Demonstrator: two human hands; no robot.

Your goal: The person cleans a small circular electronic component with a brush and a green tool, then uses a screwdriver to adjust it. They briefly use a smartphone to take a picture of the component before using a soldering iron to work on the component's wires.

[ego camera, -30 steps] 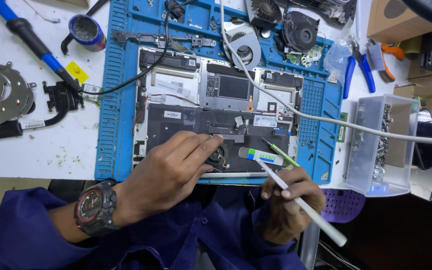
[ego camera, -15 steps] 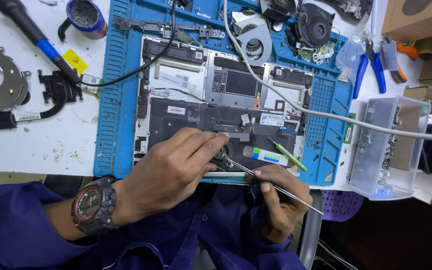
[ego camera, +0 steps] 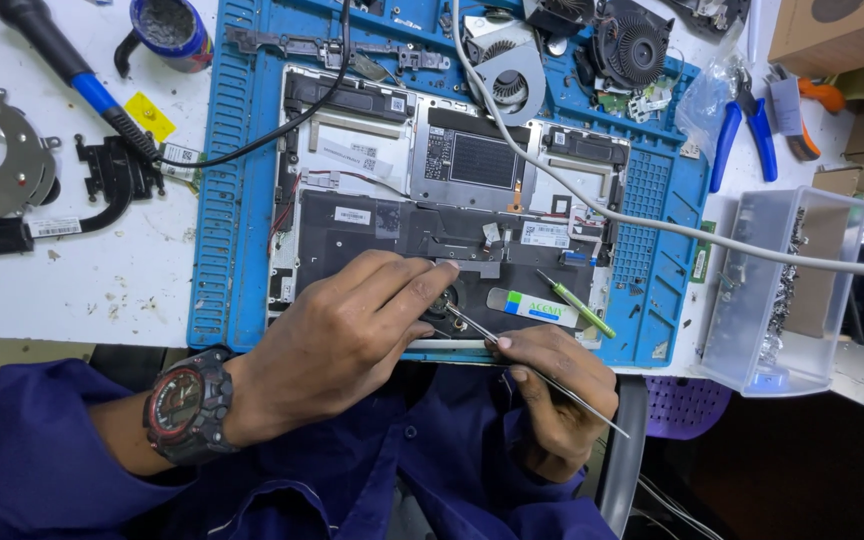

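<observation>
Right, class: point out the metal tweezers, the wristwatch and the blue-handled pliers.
metal tweezers [ego camera: 542, 378], head view, mid-shaft by the right hand.
wristwatch [ego camera: 184, 403], head view, red-ringed face.
blue-handled pliers [ego camera: 760, 135], head view, right handle.

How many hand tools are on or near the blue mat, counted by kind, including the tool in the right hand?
Tweezers, held in the right hand: 1
Green-handled screwdriver: 1
Blue-handled pliers: 1
Orange-handled cutter: 1
Blue-and-black handled iron, upper left: 1
Total: 5
</observation>
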